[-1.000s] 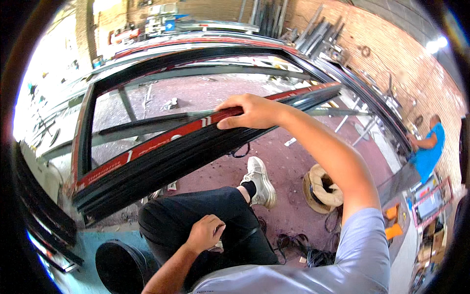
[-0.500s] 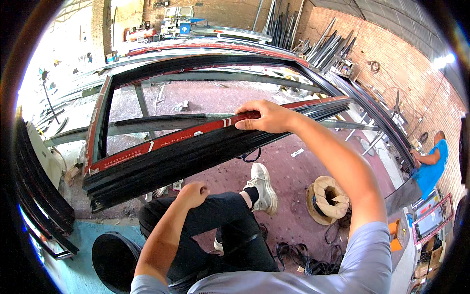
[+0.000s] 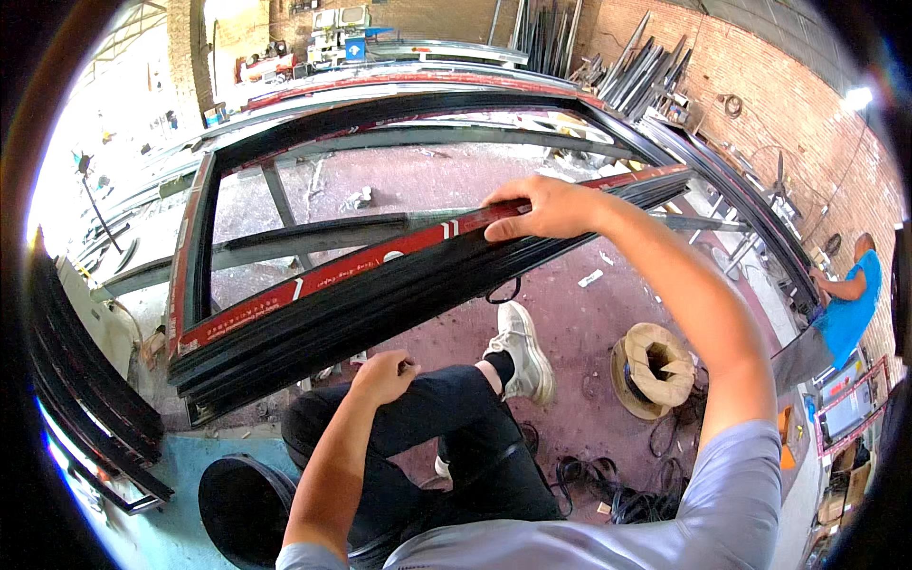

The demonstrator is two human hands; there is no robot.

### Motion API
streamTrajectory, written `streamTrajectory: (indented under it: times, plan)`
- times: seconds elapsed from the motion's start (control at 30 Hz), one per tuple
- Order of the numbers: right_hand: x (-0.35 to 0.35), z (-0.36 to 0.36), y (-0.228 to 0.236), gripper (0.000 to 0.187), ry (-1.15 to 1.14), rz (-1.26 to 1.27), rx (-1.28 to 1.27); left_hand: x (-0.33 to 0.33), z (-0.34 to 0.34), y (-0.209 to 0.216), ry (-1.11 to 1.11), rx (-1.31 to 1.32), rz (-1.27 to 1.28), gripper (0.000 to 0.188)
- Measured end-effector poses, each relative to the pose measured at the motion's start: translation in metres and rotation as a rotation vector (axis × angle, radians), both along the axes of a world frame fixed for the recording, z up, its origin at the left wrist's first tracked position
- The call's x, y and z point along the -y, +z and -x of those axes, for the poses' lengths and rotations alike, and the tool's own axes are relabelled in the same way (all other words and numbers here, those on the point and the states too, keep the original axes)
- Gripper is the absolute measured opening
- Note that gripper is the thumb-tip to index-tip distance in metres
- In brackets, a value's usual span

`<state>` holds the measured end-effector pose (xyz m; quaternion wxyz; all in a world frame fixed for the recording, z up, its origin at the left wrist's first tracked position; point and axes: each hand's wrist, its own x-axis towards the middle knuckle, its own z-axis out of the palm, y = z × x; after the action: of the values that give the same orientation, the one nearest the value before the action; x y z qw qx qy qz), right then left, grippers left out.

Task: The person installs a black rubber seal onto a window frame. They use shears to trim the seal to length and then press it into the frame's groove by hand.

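Along the far left lies a group of long, dark, curving profiles (image 3: 90,370). Right of it begins a large black four-sided frame (image 3: 201,247) edged with red printed film. Its near side, a thick black ribbed bar (image 3: 380,304), slants from lower left to upper right before the person. Judging by the outline, the four sides look already put together; whether the corners are fastened cannot be told, and the film is not yet peeled off. Past a round black bucket (image 3: 245,508), the left hand (image 3: 383,378) hangs over the leg, apart from the bar, its fingers curled; whether they pinch something small does not show. Farther right, the right hand (image 3: 545,209) is clamped on the bar's filmed edge, thumb nearest, fingers over the top. Beyond sit a pale round wooden spool (image 3: 662,385) and a co-worker in blue (image 3: 855,309).
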<state>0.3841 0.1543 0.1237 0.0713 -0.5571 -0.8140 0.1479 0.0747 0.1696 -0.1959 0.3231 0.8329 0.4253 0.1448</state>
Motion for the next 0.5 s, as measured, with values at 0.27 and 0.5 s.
streamTrajectory:
  times: [0.27, 0.5]
  plan:
    - [-0.004, -0.005, -0.002, 0.101, -0.018, -0.054, 0.037, -0.004, 0.026, 0.001, 0.064, -0.015, 0.048, 0.033]
    - [-0.008, -0.014, 0.000, 0.093, -0.023, 0.064, -0.051, -0.009, 0.053, -0.006, 0.168, 0.002, 0.061, 0.033]
